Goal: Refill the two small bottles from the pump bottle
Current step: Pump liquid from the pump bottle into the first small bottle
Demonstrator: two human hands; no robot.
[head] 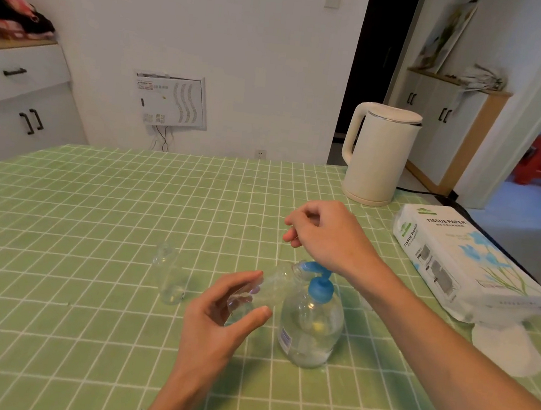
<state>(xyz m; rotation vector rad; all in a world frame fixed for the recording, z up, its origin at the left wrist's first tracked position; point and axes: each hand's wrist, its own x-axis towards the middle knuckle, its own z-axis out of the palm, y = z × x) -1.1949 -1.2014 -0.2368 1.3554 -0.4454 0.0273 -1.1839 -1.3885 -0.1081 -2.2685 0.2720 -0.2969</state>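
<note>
A clear pump bottle with a blue pump head stands on the green checked table. My left hand holds a small clear bottle tilted, its mouth up against the blue nozzle. My right hand hovers over the pump head, heel of the palm above it, fingers loosely curled with nothing visible in them. A second small clear bottle stands upright to the left, open at the top, with some clear liquid in it.
A cream electric kettle stands at the back right with its cord trailing off the table. A tissue paper pack lies at the right edge, with loose tissues in front of it.
</note>
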